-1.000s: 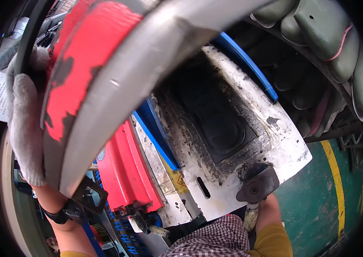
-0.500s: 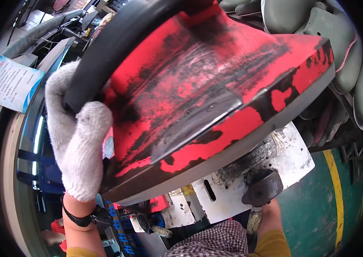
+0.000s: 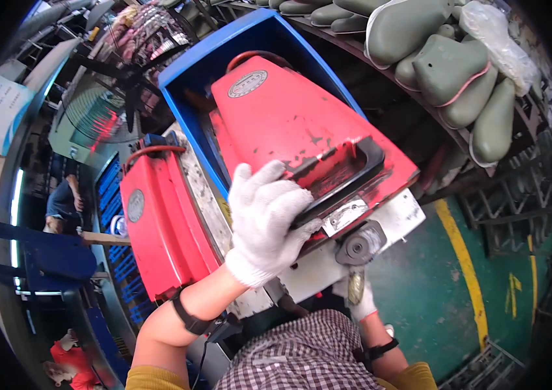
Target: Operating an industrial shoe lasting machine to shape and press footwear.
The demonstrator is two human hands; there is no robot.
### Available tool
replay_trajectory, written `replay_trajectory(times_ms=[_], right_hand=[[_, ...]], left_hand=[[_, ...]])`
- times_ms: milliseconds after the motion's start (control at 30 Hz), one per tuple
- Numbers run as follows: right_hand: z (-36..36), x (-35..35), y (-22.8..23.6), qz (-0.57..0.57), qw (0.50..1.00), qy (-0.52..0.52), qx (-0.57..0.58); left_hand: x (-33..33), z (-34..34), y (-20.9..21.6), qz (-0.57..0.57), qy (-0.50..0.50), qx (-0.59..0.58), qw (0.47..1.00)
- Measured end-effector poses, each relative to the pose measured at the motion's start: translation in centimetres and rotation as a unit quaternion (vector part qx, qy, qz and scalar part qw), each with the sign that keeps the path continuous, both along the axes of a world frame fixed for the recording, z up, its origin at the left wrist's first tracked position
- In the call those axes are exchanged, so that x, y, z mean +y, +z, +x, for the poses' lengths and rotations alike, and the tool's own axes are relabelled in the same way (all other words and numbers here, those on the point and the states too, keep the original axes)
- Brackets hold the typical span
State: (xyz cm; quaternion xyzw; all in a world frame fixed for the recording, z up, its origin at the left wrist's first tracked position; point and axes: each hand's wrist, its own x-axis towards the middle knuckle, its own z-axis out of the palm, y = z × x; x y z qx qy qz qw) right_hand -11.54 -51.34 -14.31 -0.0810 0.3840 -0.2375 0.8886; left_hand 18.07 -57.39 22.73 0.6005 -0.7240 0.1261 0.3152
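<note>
In front of me a red machine lid (image 3: pixel 269 123) with worn paint and a black bar handle (image 3: pixel 347 185) is down on the white machine base (image 3: pixel 311 276). My left hand (image 3: pixel 266 218), in a white knitted glove, touches the handle's left end; its fingers are spread upward and the thumb lies along the near side. Lower right, my gloved right hand (image 3: pixel 363 304) is at a lever with a yellowish wrapped grip (image 3: pixel 356 286). It appears closed round this grip, though the lever hides part of the fingers. A dark round pivot (image 3: pixel 359 246) joins the lever to the base.
A blue bin (image 3: pixel 175 73) surrounds the lid's back. A second red lid (image 3: pixel 159 221) stands on the left, beside a fan (image 3: pixel 97 114). Green boot-shaped pieces (image 3: pixel 412 29) fill a rack at upper right. Yellow lines (image 3: pixel 461 260) mark the green floor (image 3: pixel 412 305).
The lid has swung down and away from me, from raised close in front of my view to lying on the base. My left hand has moved with it, its fingers loosening from the handle.
</note>
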Motion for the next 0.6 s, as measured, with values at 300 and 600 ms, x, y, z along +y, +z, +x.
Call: replay_trajectory(times_ms=[300, 600], right_hand=[[0.2, -2.5, 20.6, 0.073, 0.991, -0.036, -0.11], [-2.0, -10.7, 20.8, 0.002, 0.992, -0.117, 0.055]], left_hand=[[-0.2, -3.2, -13.0, -0.054, 0.005, -0.024, 0.998], [0.3, -2.6, -13.3, -0.085, -0.005, -0.013, 0.996]])
